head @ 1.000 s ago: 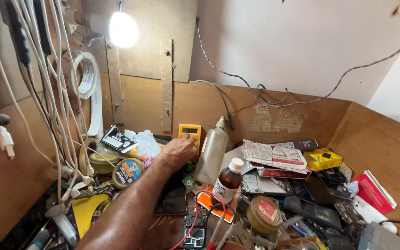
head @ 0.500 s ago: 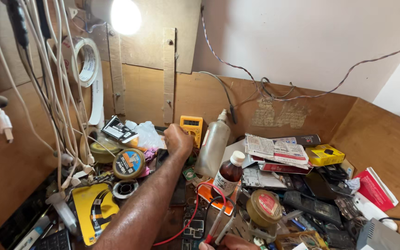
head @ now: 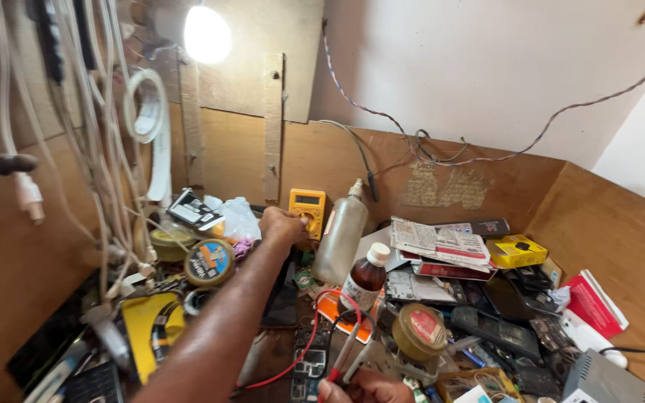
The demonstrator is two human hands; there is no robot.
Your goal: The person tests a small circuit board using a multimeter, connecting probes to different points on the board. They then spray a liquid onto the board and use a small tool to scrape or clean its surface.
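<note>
My left hand (head: 281, 226) reaches to the back of the cluttered bench, its fingers closed at the left side of a yellow multimeter (head: 307, 207) that leans against the wooden back wall. At the bottom edge my right hand (head: 363, 388) holds the red and black test probes (head: 346, 357), whose red lead (head: 304, 351) loops over a small circuit board (head: 312, 364). A clear squeeze bottle (head: 341, 235) stands just right of the meter, with a brown bottle (head: 365, 280) in front of it.
A round tin (head: 420, 331), a tape roll (head: 208, 262), a yellow box (head: 516, 251), folded papers (head: 437, 242), old phones (head: 498, 328) and a red booklet (head: 593, 302) crowd the bench. White cables (head: 102, 149) hang at the left under a bright lamp (head: 207, 34).
My left hand has moved away from the bench middle up and back to the multimeter. My right hand with the probes has come into view at the bottom.
</note>
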